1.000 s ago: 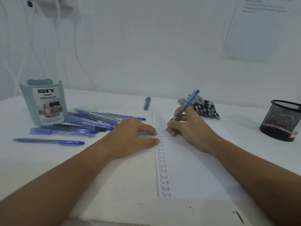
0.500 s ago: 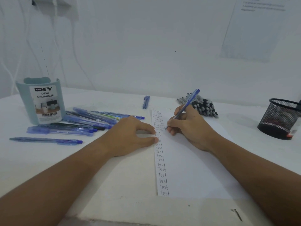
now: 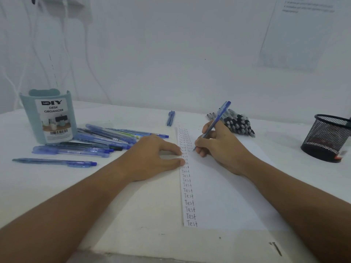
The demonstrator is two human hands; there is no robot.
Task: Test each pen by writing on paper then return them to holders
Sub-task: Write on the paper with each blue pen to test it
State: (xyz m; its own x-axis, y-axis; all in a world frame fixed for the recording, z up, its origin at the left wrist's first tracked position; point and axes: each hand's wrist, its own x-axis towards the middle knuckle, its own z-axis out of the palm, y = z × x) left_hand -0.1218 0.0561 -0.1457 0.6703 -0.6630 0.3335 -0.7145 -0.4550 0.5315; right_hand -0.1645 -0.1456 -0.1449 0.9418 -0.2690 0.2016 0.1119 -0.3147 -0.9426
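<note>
White table (image 3: 133,215), two hands, one pen (image 3: 216,120)

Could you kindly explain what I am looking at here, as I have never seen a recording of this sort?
There is no machine: a person wears a camera on the head, looking down at their own two hands. The right hand grips a blue pen, its tip on a sheet of paper with columns of "Test" down its left edge. The left hand rests by that edge. On the white table lie loose blue pens, a teal desk organizer, a heap of black-and-grey pens and a black mesh cup.
</note>
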